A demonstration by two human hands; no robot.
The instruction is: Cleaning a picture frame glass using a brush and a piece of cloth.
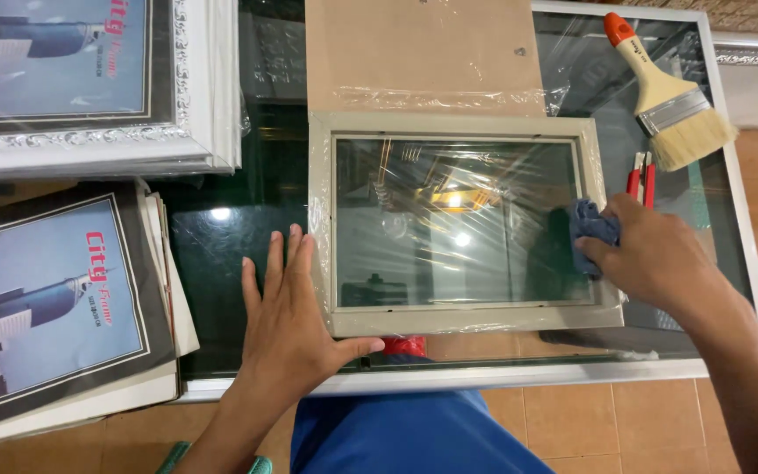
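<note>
The cream picture frame (458, 224) lies flat at the centre of the picture on the glass worktop (221, 246), loosely wrapped in clear film. The left hand (287, 312) is spread flat, fingers together, pressing the frame's lower left edge. At centre right, the right hand (651, 254) pinches a bunched blue cloth (591, 233) against the glazing. The frame looks light and stiff, but its pane is likely fragile and the film slippery; the moulded rails seem the safest hold.

left hand (284, 326): bare, no rings or watch | right hand (651, 254): bare too | forearms: no sleeves | near edge: bright blue clothing, plain, kinda shiny
</note>
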